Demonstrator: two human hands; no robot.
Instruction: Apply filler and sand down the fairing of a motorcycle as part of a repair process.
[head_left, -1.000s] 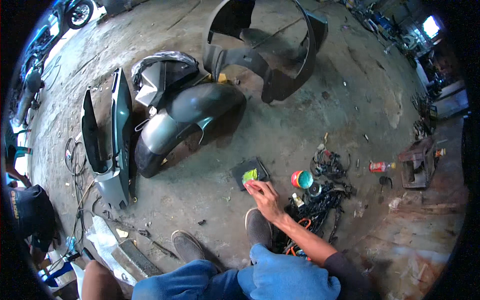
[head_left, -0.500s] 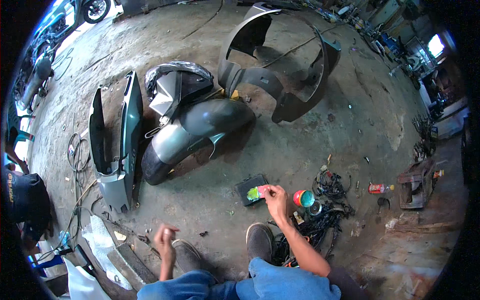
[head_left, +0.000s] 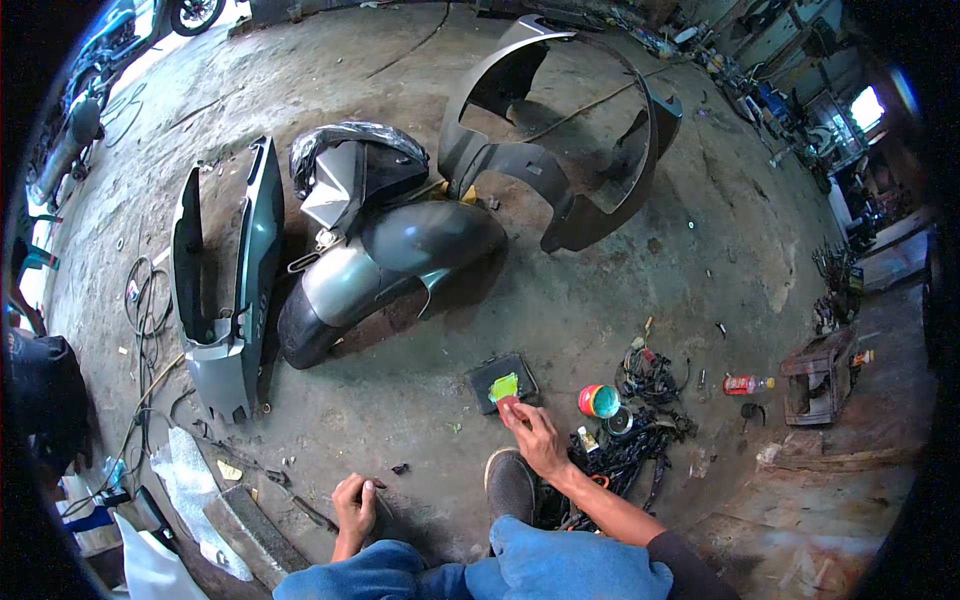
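Note:
My right hand (head_left: 537,440) pinches a small, flat red spreader (head_left: 507,404) over a black slab (head_left: 521,376) on the floor. Bright green paste (head_left: 503,386) shows just past the spreader's far edge; whether it sits on the spreader or on the slab I cannot tell. Right of this hand, an open red can (head_left: 599,401) of blue-green stuff leans toward a round metal lid (head_left: 620,420). My left hand (head_left: 354,505) is above my left knee with its fingers curled in; what they hold, if anything, I cannot make out.
Ahead lie a grey fender (head_left: 400,250), a split tail panel (head_left: 225,350) and a large curved dark fairing (head_left: 600,220). Tangled black wiring (head_left: 640,455) is by my right shoe (head_left: 515,487). Farther right are a red bottle (head_left: 745,384) and a wooden stool (head_left: 812,378); hoses (head_left: 145,310) coil at left.
My right hand has drawn toward me and slightly left, turning the spreader so it points away. My left hand has moved right and nearer to me.

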